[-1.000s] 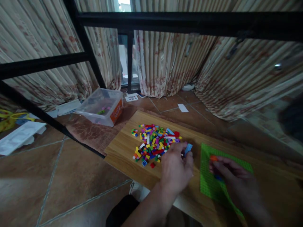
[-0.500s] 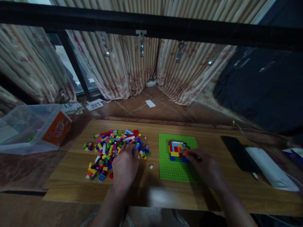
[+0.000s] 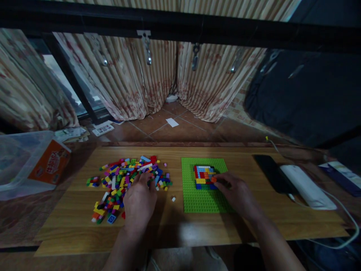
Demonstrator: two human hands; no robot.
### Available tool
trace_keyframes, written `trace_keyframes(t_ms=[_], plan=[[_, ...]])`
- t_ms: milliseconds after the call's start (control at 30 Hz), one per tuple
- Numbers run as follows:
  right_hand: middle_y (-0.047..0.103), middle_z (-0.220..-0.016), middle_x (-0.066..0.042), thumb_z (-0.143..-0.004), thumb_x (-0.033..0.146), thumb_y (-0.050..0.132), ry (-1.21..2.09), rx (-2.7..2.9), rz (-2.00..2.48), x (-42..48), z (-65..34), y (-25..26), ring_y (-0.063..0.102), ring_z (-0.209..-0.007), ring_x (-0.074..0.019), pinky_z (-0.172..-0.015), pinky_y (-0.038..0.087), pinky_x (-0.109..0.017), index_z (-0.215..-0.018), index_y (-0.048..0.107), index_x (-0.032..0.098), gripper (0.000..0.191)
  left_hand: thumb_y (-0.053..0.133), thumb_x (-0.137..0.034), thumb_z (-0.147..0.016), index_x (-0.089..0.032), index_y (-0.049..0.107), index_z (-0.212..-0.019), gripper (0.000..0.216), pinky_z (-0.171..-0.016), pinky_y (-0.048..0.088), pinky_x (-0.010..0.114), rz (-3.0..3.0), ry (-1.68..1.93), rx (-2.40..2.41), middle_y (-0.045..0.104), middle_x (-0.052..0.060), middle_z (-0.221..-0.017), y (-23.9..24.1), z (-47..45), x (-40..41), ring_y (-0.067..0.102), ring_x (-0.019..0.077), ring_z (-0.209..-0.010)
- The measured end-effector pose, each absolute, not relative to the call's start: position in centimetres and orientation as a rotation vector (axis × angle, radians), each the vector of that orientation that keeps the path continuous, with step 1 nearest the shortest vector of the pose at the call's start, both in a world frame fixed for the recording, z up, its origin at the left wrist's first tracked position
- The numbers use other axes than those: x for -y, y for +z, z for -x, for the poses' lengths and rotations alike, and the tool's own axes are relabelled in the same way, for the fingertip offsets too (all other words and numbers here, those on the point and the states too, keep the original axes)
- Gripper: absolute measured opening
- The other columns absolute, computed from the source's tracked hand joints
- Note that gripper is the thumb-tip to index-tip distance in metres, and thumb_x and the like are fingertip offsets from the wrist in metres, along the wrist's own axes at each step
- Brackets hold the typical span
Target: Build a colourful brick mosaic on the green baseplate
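On the wooden table, a green baseplate (image 3: pixel 197 203) carries a low block of red, yellow, white and blue bricks (image 3: pixel 200 181). My right hand (image 3: pixel 235 190) is at the block's right side, thumb and fingers pinched on a small orange brick (image 3: pixel 214 179). To the left spreads a loose pile of coloured toy bricks (image 3: pixel 117 192). My left hand (image 3: pixel 140 197) reaches into the pile's right part with its fingers curled together; whatever lies between the fingertips is hidden. A tiny white brick (image 3: pixel 173 198) sits apart, between pile and baseplate.
A black phone (image 3: pixel 272 171) and a white power bank (image 3: pixel 306 186) with a cable lie on the table's right. A clear plastic bin (image 3: pixel 25 165) with an orange label stands off the left end. Curtains (image 3: pixel 126 75) and a dark rail (image 3: pixel 169 22) are beyond.
The whole view has shifted, so the table and bricks appear further left. Both hands stay at about the same places, left in the pile, right at the brick block with the orange brick.
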State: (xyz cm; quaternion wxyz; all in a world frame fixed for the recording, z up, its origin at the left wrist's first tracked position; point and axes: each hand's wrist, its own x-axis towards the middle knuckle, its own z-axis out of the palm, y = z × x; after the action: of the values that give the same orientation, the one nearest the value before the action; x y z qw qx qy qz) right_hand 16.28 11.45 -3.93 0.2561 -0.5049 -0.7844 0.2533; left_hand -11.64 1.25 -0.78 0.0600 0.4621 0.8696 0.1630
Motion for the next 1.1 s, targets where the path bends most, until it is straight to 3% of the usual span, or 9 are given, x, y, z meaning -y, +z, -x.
trace_keyframes(t_ms=[400, 567, 633, 833, 1100], plan=[[0.072, -0.09, -0.005, -0.084, 0.041, 0.058, 0.697, 2.101, 1.423, -11.2, -17.1, -3.3, 0.067, -0.08, -0.0202, -0.073, 0.052, -0.033, -0.093, 0.069, 0.022, 0.024, 0.05, -0.031, -0.087, -0.017, 0.067, -0.103, 0.027, -0.077, 0.05, 0.033, -1.406, 0.803, -2.575, 0.07, 0.01, -0.108, -1.0, 12.2, -1.2, 0.067, 0.0255, -0.091], [0.072, -0.096, -0.004, -0.085, 0.045, 0.058, 0.703, 2.108, 1.284, -9.5, -14.0, -3.4, 0.068, -0.085, -0.0197, -0.078, 0.053, -0.033, -0.097, 0.067, 0.024, 0.025, 0.053, -0.032, -0.081, -0.016, 0.07, -0.095, 0.027, -0.062, 0.047, 0.025, -1.073, 1.145, -2.536, 0.073, 0.005, -0.083, -0.5, 17.2, 0.6, 0.065, 0.0173, -0.065], [0.071, -0.099, -0.004, -0.087, 0.044, 0.056, 0.735, 2.177, 1.179, -8.3, -11.6, -3.3, 0.067, -0.089, -0.0195, -0.08, 0.052, -0.032, -0.097, 0.067, 0.025, 0.023, 0.054, -0.032, -0.079, -0.015, 0.071, -0.097, 0.03, -0.06, 0.046, 0.025, -0.896, 1.195, -2.587, 0.073, 0.005, -0.081, 0.0, 20.1, 2.5, 0.064, 0.0173, -0.065], [0.07, -0.094, -0.004, -0.092, 0.037, 0.049, 0.806, 2.366, 0.891, -5.5, -4.6, -4.1, 0.066, -0.088, -0.0189, -0.078, 0.051, -0.031, -0.096, 0.066, 0.025, 0.021, 0.058, -0.031, -0.072, -0.012, 0.069, -0.094, 0.031, -0.066, 0.047, 0.028, -0.859, 0.901, -2.512, 0.072, 0.008, -0.087, -0.5, 24.8, 8.7, 0.066, 0.0207, -0.075], [0.068, -0.092, -0.004, -0.09, 0.037, 0.05, 0.719, 2.386, 0.952, -5.5, -1.5, -6.8, 0.064, -0.082, -0.0196, -0.075, 0.05, -0.033, -0.106, 0.064, 0.024, 0.025, 0.07, -0.034, -0.065, -0.015, 0.066, -0.096, 0.037, -0.064, 0.043, 0.026, -1.051, 0.712, -2.372, 0.065, 0.002, -0.083, -1.4, 24.0, 10.0, 0.06, 0.0172, -0.074]])
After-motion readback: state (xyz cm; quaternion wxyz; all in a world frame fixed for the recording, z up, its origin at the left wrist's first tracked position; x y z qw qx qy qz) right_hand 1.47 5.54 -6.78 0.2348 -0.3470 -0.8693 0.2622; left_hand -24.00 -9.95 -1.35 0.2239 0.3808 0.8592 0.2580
